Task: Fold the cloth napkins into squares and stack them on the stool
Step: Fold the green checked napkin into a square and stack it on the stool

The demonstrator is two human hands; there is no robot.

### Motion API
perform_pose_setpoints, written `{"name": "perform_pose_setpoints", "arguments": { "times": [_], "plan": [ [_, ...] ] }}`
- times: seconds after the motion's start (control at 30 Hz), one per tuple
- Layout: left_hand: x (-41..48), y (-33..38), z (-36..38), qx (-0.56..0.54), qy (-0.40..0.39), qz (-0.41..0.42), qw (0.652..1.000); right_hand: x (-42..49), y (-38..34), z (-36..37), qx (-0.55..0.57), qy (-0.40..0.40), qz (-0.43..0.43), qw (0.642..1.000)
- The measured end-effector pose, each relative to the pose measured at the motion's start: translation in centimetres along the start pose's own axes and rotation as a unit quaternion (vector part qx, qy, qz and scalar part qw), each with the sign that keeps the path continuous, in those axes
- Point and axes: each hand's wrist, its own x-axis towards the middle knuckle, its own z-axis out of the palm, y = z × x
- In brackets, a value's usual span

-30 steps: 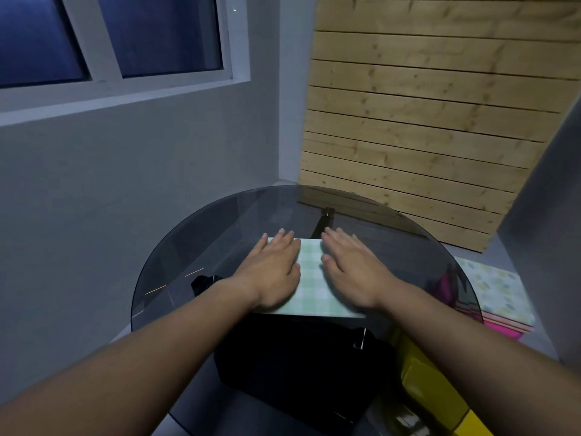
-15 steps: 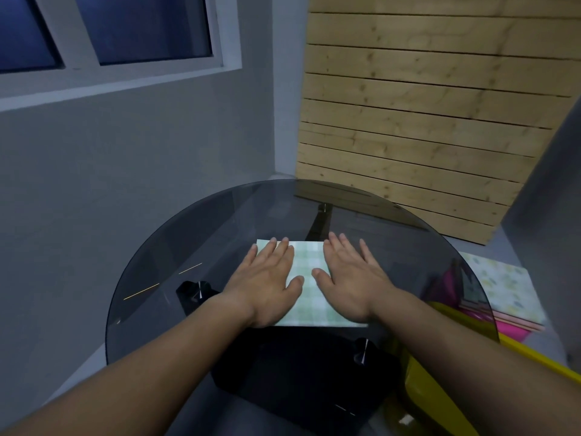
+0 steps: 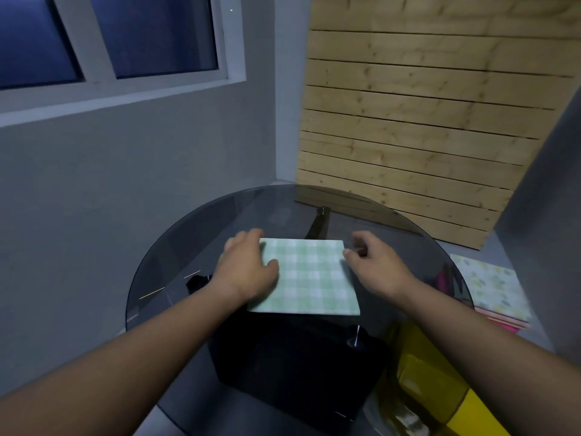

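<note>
Grey walls meet at a corner, with a window [image 3: 125, 42] on the left and a wooden slat panel [image 3: 424, 121] leaning on the right. A round dark glass table [image 3: 195, 247] fills the foreground, and a yellow object [image 3: 421, 382] shows through it. The green checked napkin [image 3: 309, 275] lies folded flat at the table's middle. The left hand [image 3: 245, 272] grips its left edge, thumb on top. The right hand [image 3: 377, 269] touches the right edge with curled fingers; I cannot tell if it grips. A stack of folded napkins [image 3: 490, 287] sits beyond the table's right rim.
</note>
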Motion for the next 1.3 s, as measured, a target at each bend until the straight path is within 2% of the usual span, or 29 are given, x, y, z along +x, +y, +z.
{"name": "perform_pose_setpoints", "arguments": {
  "times": [0.07, 0.13, 0.3, 0.4, 0.5, 0.7, 0.87, 1.0, 1.3],
  "plan": [
    [-0.1, 0.3, -0.7, -0.011, -0.011, -0.075, 0.997, -0.2, -0.5, -0.4, 0.004, 0.023, 0.041, 0.999],
    [-0.3, 0.7, -1.3, -0.052, -0.037, -0.119, 0.991, -0.3, -1.0, -0.7, 0.015, 0.003, 0.093, 0.996],
    [-1.0, 1.4, -2.0, -0.048, -0.052, -0.141, 0.987, -0.9, -2.0, -0.3, 0.118, -0.022, 0.178, 0.977],
    [-1.2, 1.2, -2.2, -0.082, -0.058, -0.159, 0.982, -1.6, -2.3, -0.2, 0.163, -0.025, 0.198, 0.966],
    [-1.6, 1.0, -2.0, -0.124, -0.069, -0.168, 0.975, -2.0, -2.1, -0.3, 0.134, -0.033, 0.191, 0.972],
    [-2.3, 0.7, -1.3, -0.188, -0.066, -0.146, 0.969, -3.0, -1.3, -0.2, 0.113, -0.012, 0.149, 0.982],
    [-3.4, 2.5, -0.7, -0.259, -0.041, -0.126, 0.957, -5.3, -0.3, -2.0, 0.173, 0.039, 0.136, 0.975],
    [-4.6, 5.0, 0.0, -0.307, -0.072, -0.109, 0.943, -8.4, 1.1, -4.8, 0.247, 0.088, 0.135, 0.956],
    [-6.7, 14.3, 4.5, -0.381, -0.149, -0.054, 0.911, -14.1, 6.3, -13.2, 0.265, 0.178, 0.150, 0.936]
  ]
}}
